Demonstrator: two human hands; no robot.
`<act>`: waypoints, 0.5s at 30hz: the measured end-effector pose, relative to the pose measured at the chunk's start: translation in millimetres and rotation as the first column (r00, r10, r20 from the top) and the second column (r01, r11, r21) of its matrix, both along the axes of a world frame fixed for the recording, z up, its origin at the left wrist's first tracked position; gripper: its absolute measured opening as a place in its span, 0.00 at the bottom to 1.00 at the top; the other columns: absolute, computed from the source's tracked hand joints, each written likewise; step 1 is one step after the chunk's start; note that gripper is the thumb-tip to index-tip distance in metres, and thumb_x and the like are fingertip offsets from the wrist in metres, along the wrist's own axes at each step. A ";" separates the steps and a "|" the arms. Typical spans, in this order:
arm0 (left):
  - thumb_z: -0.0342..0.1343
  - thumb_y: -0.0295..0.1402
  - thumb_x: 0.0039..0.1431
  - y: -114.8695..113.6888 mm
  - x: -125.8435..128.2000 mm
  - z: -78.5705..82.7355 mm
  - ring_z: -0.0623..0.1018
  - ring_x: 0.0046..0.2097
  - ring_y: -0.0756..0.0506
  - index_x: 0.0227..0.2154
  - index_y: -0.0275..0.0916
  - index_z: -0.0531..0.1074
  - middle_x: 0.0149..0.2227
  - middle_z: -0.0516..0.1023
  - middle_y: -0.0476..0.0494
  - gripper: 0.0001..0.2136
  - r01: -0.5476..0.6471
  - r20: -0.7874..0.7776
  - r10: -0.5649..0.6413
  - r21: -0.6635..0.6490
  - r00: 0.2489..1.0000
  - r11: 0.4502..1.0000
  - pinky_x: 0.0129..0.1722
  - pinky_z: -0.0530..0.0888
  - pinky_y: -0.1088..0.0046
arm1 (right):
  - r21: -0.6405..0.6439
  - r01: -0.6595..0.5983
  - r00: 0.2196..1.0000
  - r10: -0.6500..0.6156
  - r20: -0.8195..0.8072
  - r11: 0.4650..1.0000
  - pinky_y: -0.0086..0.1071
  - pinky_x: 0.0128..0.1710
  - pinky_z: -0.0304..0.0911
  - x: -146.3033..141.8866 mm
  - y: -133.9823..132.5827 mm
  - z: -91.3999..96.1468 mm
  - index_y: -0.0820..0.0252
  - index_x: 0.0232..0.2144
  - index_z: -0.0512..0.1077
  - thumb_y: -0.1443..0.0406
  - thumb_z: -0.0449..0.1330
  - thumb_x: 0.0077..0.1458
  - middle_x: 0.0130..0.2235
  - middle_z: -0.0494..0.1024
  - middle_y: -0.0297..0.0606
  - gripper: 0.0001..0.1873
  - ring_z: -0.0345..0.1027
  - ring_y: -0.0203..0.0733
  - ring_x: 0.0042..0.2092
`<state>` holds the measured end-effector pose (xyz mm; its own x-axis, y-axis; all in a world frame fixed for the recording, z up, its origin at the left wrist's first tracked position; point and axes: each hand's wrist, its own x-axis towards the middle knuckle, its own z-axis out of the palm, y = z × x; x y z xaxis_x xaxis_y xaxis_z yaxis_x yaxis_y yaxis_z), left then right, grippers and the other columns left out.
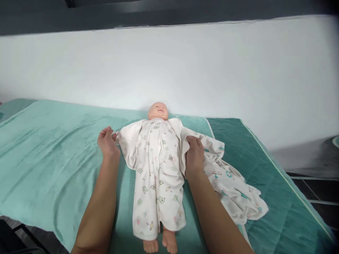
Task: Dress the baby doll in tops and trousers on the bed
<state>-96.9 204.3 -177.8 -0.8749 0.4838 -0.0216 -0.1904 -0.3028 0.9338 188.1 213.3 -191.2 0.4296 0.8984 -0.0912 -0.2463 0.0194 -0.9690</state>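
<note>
A baby doll [158, 111] lies on its back on a teal blanket [53, 151], head toward the wall, bare feet toward me. It wears a white printed romper [156, 176]. My left hand [107, 141] rests at the end of the romper's sleeve on the doll's side, fingers curled round the cuff. My right hand [194, 155] lies flat with fingers together on the other sleeve, where a white printed cloth [233, 183] spreads out to the right.
The bed's darker quilted teal mattress [265, 165] shows on the right, its edge dropping to a dark floor. A white wall [185, 63] runs close behind the doll's head. The blanket's near edge hangs at lower left.
</note>
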 end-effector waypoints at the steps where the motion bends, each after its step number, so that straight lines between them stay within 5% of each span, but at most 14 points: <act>1: 0.62 0.36 0.56 1.5 3.8 -2.2 0.77 0.42 0.49 0.35 0.40 0.72 0.38 0.76 0.47 0.08 -0.002 -0.130 -0.002 -0.036 0.992 0.999 0.44 0.75 0.72 | -0.030 -0.008 1.000 0.007 -0.019 1.000 0.31 0.30 0.56 -3.6 -0.9 -1.7 0.57 0.28 0.65 0.54 0.63 0.46 0.27 0.61 0.28 0.15 0.55 0.35 0.30; 3: 0.59 0.36 0.61 4.7 15.3 -5.9 0.77 0.47 0.47 0.40 0.41 0.74 0.43 0.78 0.45 0.07 0.078 -0.463 -0.113 -0.095 0.879 0.992 0.51 0.74 0.67 | -0.052 -0.014 1.000 0.013 -0.006 0.999 0.31 0.28 0.54 -7.8 -1.1 -5.5 0.56 0.29 0.65 0.53 0.63 0.46 0.26 0.60 0.27 0.15 0.54 0.35 0.28; 5: 0.57 0.36 0.63 8.6 26.4 -9.8 0.75 0.54 0.44 0.44 0.42 0.76 0.49 0.78 0.43 0.09 0.207 -0.726 -0.276 -0.185 0.630 0.961 0.58 0.71 0.62 | -0.051 0.002 0.999 0.000 0.052 0.999 0.31 0.29 0.56 -4.6 2.1 -10.8 0.55 0.30 0.65 0.53 0.61 0.46 0.27 0.62 0.27 0.15 0.56 0.35 0.29; 8: 0.53 0.34 0.67 14.0 33.6 -15.8 0.73 0.59 0.41 0.46 0.44 0.79 0.53 0.78 0.42 0.11 0.287 -0.862 -0.423 -0.345 0.281 0.894 0.64 0.67 0.58 | -0.030 0.030 0.985 -0.025 0.171 0.999 0.32 0.36 0.62 17.6 11.1 -21.1 0.57 0.30 0.68 0.55 0.61 0.44 0.32 0.70 0.30 0.13 0.62 0.37 0.34; 10: 0.51 0.32 0.68 15.4 33.0 -18.4 0.71 0.60 0.41 0.47 0.45 0.80 0.55 0.78 0.42 0.13 0.257 -0.866 -0.463 -0.411 0.189 0.875 0.64 0.66 0.57 | -0.016 0.058 0.966 -0.052 0.255 0.998 0.33 0.43 0.63 41.5 16.8 -28.4 0.58 0.29 0.69 0.57 0.61 0.43 0.37 0.75 0.33 0.12 0.66 0.38 0.39; 15: 0.50 0.30 0.68 13.5 31.9 -17.3 0.69 0.62 0.38 0.56 0.47 0.76 0.60 0.75 0.41 0.18 0.138 -0.828 -0.545 -0.529 0.132 0.837 0.63 0.65 0.55 | -0.017 0.108 0.854 -0.084 0.513 0.994 0.41 0.49 0.66 90.2 19.3 -37.5 0.59 0.31 0.70 0.58 0.60 0.45 0.41 0.76 0.41 0.11 0.70 0.46 0.45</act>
<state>-65.0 217.8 -195.1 -0.0694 0.8828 0.4646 0.8497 -0.1917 0.4911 278.3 232.6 -228.7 0.5103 0.8506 0.1269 0.2848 -0.0279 -0.9582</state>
